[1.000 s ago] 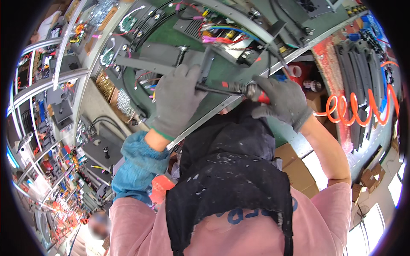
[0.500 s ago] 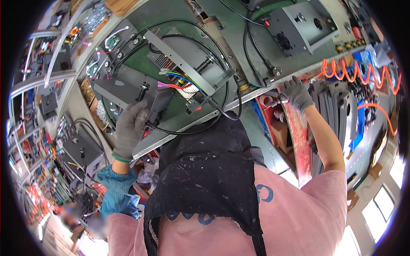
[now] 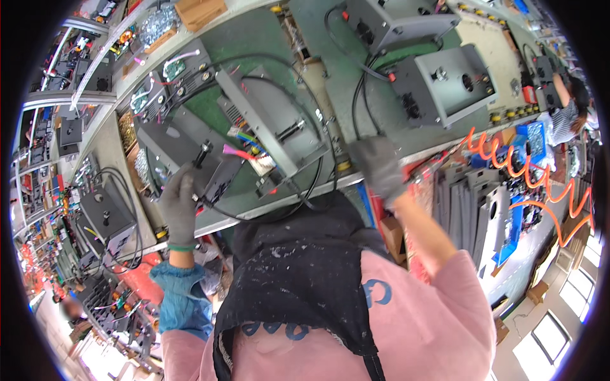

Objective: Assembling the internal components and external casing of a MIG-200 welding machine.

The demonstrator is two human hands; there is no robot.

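My gloved left hand (image 3: 178, 206) is closed at the near edge of a dark grey metal panel (image 3: 168, 140), its fingertips just below a black post (image 3: 203, 154) on it. My gloved right hand (image 3: 378, 168) hovers over the table's front edge; its fingers are smeared by motion, and nothing shows in them. Between the hands stands a grey metal housing (image 3: 270, 130) with a black post. Coloured wires (image 3: 238, 152) come out of its side, ending near a white connector. A black cable (image 3: 311, 95) loops around the housing and passes near my left hand.
Two finished-looking grey housings (image 3: 445, 95) with black cables stand at the far right. An orange coiled hose (image 3: 508, 162) hangs beside stacked grey panels (image 3: 467, 200). Small circuit boards (image 3: 184, 66) lie at the back left. Another person (image 3: 569, 114) is at the right.
My right hand has left the air tool at the hose's end and moved left along the table edge. My left hand has shifted slightly down and left in the picture. The view has shifted.
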